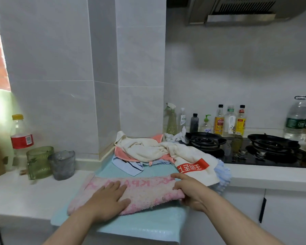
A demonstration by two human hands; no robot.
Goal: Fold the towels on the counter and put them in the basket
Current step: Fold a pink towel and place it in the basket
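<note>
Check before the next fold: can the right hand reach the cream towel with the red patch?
Probably yes: the cream towel lies on top, just beyond the right hand, which first must release the pink towel.
</note>
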